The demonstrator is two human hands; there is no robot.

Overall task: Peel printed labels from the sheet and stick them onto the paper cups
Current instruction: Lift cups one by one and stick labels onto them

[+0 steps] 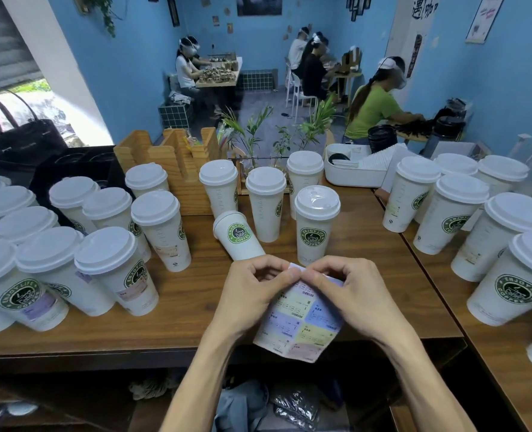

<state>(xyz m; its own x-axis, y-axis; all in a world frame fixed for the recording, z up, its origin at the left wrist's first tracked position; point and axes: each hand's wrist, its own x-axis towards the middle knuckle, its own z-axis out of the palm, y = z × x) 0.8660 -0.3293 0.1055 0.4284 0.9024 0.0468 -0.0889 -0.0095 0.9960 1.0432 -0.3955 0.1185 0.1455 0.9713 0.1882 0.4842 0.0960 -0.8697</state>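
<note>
A sheet of pastel printed labels (pixel 299 319) hangs in front of me over the wooden table's front edge. My left hand (pixel 252 294) and my right hand (pixel 349 291) both pinch its top edge, fingertips meeting at a small lifted white corner. Just beyond my hands a white lidded paper cup (pixel 314 226) with a green logo stands upright. To its left, a smaller cup (pixel 238 235) leans tilted. Several cups on the left (pixel 115 269) carry stuck labels.
Lidded cups crowd the table's left side (pixel 158 226), the back row (pixel 266 204) and the right-hand table (pixel 520 275). A wooden organizer (pixel 177 169) and a white bin (pixel 352 173) stand at the back. People work at tables further off.
</note>
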